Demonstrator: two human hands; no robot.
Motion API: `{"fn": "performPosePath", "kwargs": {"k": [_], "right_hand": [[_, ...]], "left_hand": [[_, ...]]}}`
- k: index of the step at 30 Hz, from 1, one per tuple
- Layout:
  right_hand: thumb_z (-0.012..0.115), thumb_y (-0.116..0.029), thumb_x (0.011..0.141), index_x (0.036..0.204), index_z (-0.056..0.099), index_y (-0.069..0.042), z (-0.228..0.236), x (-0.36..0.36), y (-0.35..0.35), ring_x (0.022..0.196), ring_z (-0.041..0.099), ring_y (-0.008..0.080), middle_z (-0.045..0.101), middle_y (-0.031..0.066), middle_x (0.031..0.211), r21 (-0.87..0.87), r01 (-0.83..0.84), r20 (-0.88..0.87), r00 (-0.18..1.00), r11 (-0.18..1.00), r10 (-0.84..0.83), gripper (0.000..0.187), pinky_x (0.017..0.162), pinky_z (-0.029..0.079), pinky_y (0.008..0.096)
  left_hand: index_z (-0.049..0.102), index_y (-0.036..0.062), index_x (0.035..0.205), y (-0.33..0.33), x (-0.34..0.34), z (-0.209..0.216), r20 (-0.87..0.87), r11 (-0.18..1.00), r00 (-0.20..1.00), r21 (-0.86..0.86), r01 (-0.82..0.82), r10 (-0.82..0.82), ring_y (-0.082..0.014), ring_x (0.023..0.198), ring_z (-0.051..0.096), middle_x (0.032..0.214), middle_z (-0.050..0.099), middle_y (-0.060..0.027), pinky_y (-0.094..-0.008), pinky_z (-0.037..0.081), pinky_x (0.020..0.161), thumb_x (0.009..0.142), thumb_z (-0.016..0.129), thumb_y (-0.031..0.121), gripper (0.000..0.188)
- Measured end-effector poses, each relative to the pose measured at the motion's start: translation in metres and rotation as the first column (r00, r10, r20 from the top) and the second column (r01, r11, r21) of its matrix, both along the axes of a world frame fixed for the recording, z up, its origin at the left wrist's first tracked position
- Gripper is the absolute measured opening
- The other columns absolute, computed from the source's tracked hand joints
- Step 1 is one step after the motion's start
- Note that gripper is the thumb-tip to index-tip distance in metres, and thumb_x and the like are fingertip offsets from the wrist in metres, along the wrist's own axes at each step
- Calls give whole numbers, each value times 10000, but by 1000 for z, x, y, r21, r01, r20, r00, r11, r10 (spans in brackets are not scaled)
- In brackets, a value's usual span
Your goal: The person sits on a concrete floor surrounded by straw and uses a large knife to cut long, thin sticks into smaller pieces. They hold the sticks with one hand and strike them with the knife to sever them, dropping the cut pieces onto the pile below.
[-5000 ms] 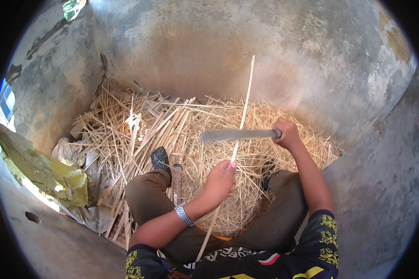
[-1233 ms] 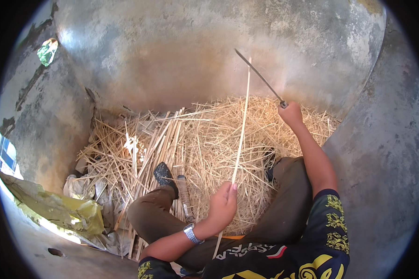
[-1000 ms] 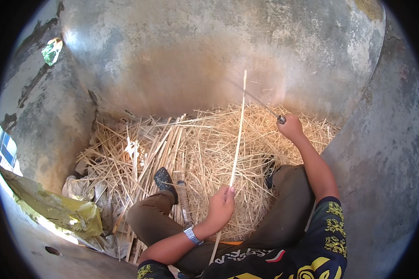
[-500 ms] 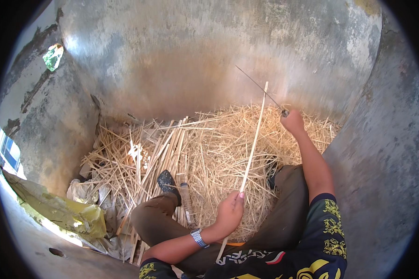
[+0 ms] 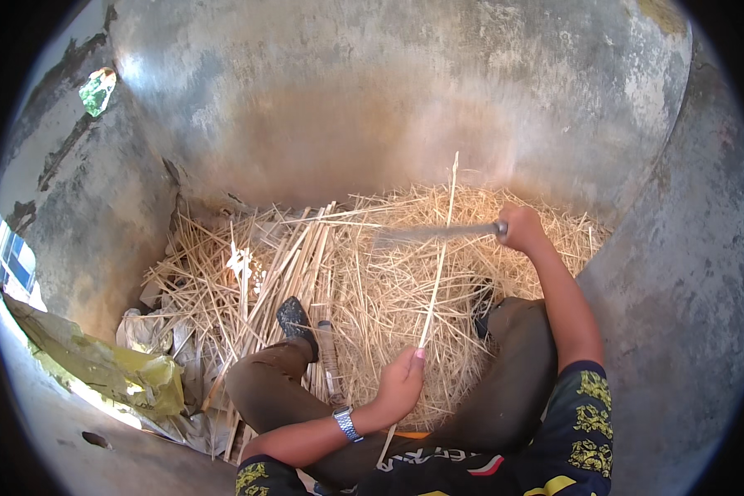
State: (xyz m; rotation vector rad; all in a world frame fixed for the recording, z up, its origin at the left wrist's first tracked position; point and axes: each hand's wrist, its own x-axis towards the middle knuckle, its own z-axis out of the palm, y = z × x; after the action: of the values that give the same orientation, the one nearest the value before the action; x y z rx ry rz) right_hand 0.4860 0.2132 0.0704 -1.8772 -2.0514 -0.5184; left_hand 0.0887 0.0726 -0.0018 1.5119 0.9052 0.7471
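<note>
A long pale wooden strip (image 5: 440, 273) slants upward from my lap, with my left hand (image 5: 401, 383) closed round its lower part. Its top end reaches just in front of the wall. At the right, my right hand (image 5: 522, 228) grips the handle of a long knife (image 5: 438, 232). The blade is smeared by motion and points left, crossing the upper part of the strip. Whether the edge touches the strip I cannot tell. Thin shavings (image 5: 388, 306) cover the floor beneath both hands.
A heap of pale strips (image 5: 289, 273) lies left of the shavings. By my dark shoe (image 5: 296, 321) rests a wrapped rod-like thing (image 5: 330, 355). Yellowish plastic sheeting (image 5: 132, 379) sits at the left. Concrete walls (image 5: 372, 107) rise around me.
The knife has swung from pointing up and left to nearly level across the strip. My right hand has dropped slightly. My left hand and the strip have shifted a little left.
</note>
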Motion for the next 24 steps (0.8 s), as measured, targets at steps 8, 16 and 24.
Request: {"fn": "performPosePath", "kwargs": {"k": [8, 16, 24], "right_hand": [[708, -296, 837, 891, 743, -33, 0, -12, -3, 813, 730, 317, 726, 177, 874, -336, 497, -328, 735, 800, -594, 271, 715, 585, 441], [680, -313, 851, 777, 694, -96, -7, -25, 3, 630, 675, 267, 684, 106, 767, -72, -89, 185, 978, 993, 100, 229, 573, 541, 425], [679, -243, 835, 1013, 746, -60, -23, 17, -6, 932, 720, 362, 736, 194, 967, -210, 655, -342, 647, 726, -682, 265, 788, 567, 476]], "left_hand": [[507, 68, 885, -10, 6, 4, -97, 992, 995, 129, 17, -4, -74, 548, 455, 641, 472, 10, -270, 405, 512, 1105, 419, 288, 323], [547, 26, 920, 1, -1, -14, -18, 1000, 999, 2, -27, 27, -215, 600, 520, 670, 525, -118, -388, 439, 602, 1080, 460, 271, 305], [518, 68, 919, -5, -6, 28, 38, 990, 998, 130, -48, 44, -36, 563, 421, 676, 455, 42, -229, 359, 493, 1094, 467, 221, 239]]}}
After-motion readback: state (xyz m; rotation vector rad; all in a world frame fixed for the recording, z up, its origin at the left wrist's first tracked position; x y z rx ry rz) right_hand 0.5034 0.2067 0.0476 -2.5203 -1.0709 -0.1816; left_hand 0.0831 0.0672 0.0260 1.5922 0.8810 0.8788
